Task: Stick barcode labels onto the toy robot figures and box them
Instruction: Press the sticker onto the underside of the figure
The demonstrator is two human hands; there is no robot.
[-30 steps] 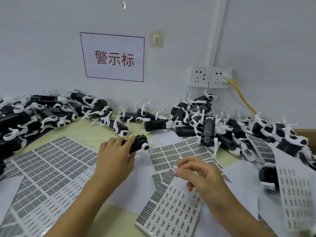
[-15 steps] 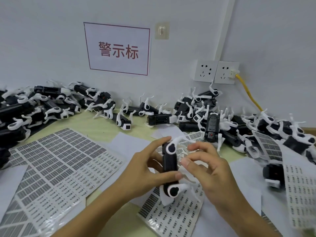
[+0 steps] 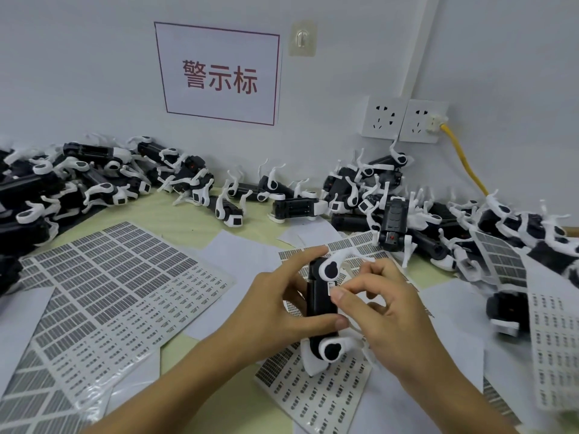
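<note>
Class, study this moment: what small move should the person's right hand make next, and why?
Probably press the label flat onto the toy robot. The right hand pinches it against the black body, which the left hand holds steady; it does not look smoothed down yet.

left hand (image 3: 269, 303) grips toy robot (image 3: 322, 305).

bright, even indoor light, soft shadows, wide-angle bending at edges, slight blur.

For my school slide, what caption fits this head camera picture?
Left hand holds a toy robot while right hand presses a label onto it.
</note>
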